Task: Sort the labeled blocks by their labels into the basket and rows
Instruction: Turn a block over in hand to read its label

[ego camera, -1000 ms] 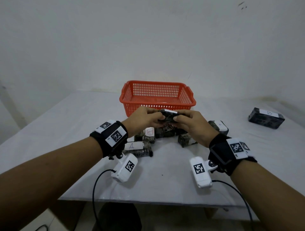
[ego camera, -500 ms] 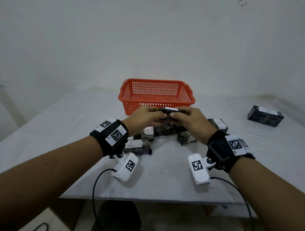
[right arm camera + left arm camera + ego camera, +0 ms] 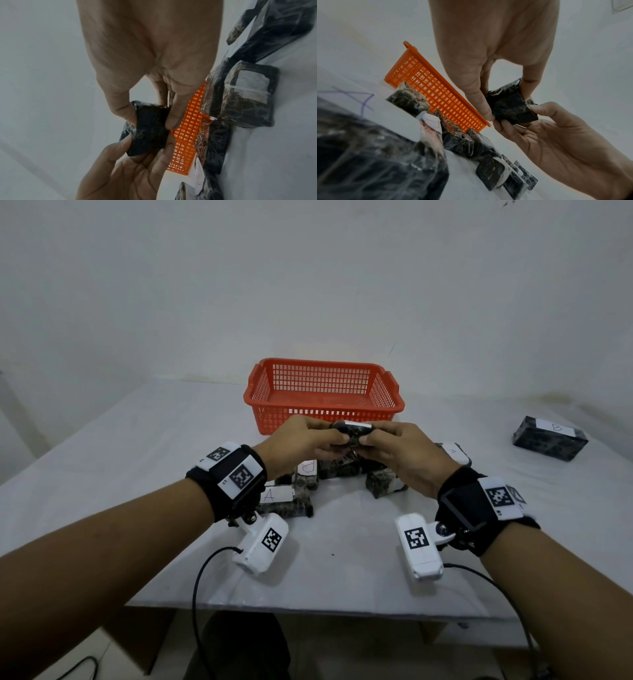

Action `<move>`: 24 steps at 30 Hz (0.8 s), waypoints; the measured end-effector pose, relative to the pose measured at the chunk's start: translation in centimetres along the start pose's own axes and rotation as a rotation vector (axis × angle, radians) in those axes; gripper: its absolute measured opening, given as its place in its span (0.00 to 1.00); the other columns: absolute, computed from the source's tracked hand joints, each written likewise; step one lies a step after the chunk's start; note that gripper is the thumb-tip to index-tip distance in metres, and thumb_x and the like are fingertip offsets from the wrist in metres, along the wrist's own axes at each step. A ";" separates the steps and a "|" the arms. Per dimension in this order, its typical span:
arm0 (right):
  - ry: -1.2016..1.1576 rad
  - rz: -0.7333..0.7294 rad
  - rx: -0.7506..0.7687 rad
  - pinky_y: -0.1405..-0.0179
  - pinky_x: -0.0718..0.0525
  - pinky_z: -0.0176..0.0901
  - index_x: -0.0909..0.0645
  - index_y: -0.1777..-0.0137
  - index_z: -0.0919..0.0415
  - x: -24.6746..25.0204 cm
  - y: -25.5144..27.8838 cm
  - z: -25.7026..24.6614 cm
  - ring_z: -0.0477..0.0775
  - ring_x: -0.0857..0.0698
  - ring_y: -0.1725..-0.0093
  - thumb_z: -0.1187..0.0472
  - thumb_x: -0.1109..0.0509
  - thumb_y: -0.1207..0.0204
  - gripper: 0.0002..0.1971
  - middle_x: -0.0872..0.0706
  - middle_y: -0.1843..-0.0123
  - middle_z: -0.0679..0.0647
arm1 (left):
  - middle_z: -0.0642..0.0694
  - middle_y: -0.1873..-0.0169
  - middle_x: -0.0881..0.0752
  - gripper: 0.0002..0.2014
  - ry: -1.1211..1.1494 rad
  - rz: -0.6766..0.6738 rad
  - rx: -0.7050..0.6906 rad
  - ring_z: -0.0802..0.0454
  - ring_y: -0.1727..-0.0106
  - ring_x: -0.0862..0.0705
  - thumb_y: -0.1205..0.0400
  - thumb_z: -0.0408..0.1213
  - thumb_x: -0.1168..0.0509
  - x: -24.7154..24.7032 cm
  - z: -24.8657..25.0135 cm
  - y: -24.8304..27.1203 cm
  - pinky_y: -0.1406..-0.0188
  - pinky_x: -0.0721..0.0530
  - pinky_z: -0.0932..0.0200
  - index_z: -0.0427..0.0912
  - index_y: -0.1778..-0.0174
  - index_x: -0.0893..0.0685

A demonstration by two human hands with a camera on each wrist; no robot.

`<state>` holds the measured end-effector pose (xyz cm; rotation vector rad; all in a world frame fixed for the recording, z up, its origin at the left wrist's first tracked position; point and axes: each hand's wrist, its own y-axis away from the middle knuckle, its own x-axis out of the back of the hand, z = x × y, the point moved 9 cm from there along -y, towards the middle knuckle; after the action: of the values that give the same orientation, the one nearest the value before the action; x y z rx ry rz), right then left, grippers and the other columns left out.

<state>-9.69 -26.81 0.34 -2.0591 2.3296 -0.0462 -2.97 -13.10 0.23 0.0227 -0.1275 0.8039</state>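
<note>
Both hands grip one dark wrapped block [image 3: 351, 434], held in the air above the table [image 3: 137, 453] just in front of the orange basket [image 3: 323, 397]. The left hand [image 3: 301, 445] pinches one end of it between thumb and curled fingers [image 3: 482, 102]; the right hand [image 3: 399, 453] pinches the opposite end the same way, thumb on one face and fingertips [image 3: 173, 115] on the other. A white label strip runs along the top of the held block; its letter cannot be read. The held block touches neither the basket nor the table. Directly in front of the basket, beneath the hands, lies a cluster of further dark wrapped blocks [image 3: 342, 469], touching or overlapping one another. Within it, a block labelled A [image 3: 284, 501] sits nearest the left wrist, a block with a white label [image 3: 308, 470], whose letter is partly hidden, sits just behind it, and another labelled block [image 3: 452, 453] lies at the cluster's right edge, partly hidden by the right hand. A block labelled B [image 3: 549, 438] stands alone well to the right of the basket. No block can be seen inside the basket from the head view. Each wrist carries a black strap with printed markers and a white camera unit [image 3: 262, 542], with a black cable [image 3: 205, 577] trailing off the table's near edge.
</note>
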 end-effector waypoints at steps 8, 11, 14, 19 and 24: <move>0.024 0.039 0.006 0.37 0.11 0.42 0.14 0.35 0.70 0.4 0.3 -0.1 0.58 0.09 0.36 0.69 0.35 0.13 0.12 0.09 0.36 0.64 | 0.34 0.39 0.09 0.16 0.029 -0.018 0.020 0.43 0.38 0.08 0.14 0.31 0.30 -0.2 -0.3 0.1 0.34 0.11 0.52 0.27 0.32 0.15; 0.031 0.009 0.004 0.33 0.12 0.45 0.14 0.33 0.68 0.0 0.4 -0.3 0.57 0.09 0.36 0.67 0.30 0.15 0.13 0.09 0.36 0.62 | 0.35 0.39 0.08 0.17 0.033 -0.023 0.002 0.43 0.38 0.08 0.14 0.34 0.29 -0.3 -0.2 0.3 0.35 0.10 0.52 0.29 0.31 0.15; 0.066 -0.023 0.016 0.34 0.12 0.45 0.13 0.34 0.65 -0.7 0.5 -0.6 0.56 0.08 0.37 0.64 0.25 0.18 0.14 0.08 0.37 0.60 | 0.38 0.42 0.07 0.18 -0.062 0.001 -0.033 0.45 0.41 0.06 0.14 0.38 0.28 0.0 0.3 0.5 0.36 0.10 0.51 0.31 0.32 0.13; 0.092 0.045 0.034 0.39 0.10 0.42 0.11 0.40 0.61 -0.2 0.5 -0.9 0.57 0.07 0.40 0.67 0.23 0.21 0.10 0.07 0.40 0.61 | 0.34 0.38 0.09 0.17 0.023 -0.036 -0.020 0.42 0.38 0.08 0.13 0.32 0.32 -0.2 -0.1 0.5 0.33 0.11 0.49 0.28 0.29 0.16; 0.024 -0.018 -0.059 0.33 0.11 0.52 0.15 0.31 0.65 -0.6 0.5 0.0 0.63 0.09 0.36 0.66 0.23 0.21 0.18 0.09 0.35 0.65 | 0.38 0.40 0.08 0.16 -0.116 0.023 -0.038 0.46 0.41 0.07 0.14 0.31 0.29 0.4 0.0 0.3 0.34 0.10 0.53 0.34 0.31 0.13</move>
<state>-10.14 -26.17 0.27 -2.1187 2.3541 -0.0027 -2.91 -12.57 0.26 0.0320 -0.2525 0.8230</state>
